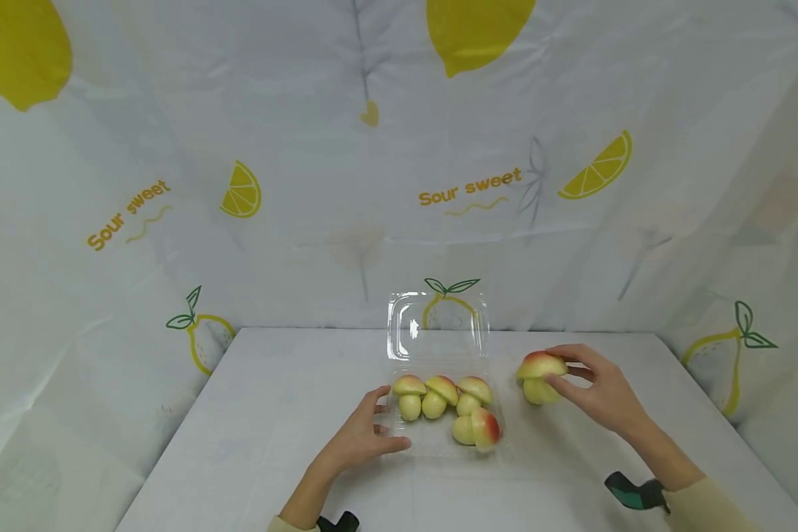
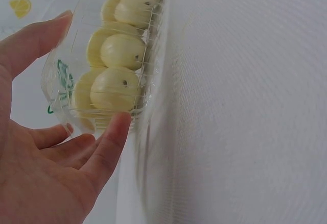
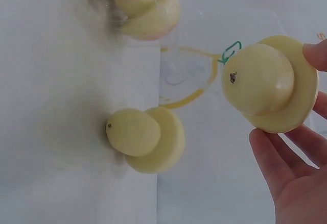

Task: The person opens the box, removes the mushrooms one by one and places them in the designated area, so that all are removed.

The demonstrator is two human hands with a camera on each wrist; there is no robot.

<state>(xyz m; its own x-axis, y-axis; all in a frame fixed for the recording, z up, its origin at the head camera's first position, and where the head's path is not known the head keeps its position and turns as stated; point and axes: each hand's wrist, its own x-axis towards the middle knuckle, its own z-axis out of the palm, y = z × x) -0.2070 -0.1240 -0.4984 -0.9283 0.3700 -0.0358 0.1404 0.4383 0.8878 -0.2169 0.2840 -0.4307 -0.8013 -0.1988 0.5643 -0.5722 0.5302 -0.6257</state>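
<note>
My right hand (image 1: 601, 388) holds a mushroom-shaped piece (image 3: 265, 83) with a pale yellow stem and red-tinged cap, thumb on one side of the cap and fingers on the other. A second such mushroom (image 3: 135, 134) stands on the table near it in the right wrist view. My left hand (image 1: 359, 440) is at the left end of a clear plastic box (image 1: 425, 447), fingers spread and loosely bent, fingertips right at its wall. Inside the box, three mushrooms (image 1: 434, 403) stand in a back row, and one mushroom (image 1: 484, 428) lies on its side at front right.
The box's clear lid (image 1: 439, 325) stands raised at the back. Under everything is a white-covered table (image 1: 259, 414), with a lemon-print curtain (image 1: 319, 244) behind it. Dark straps (image 1: 632, 491) show near the wrists.
</note>
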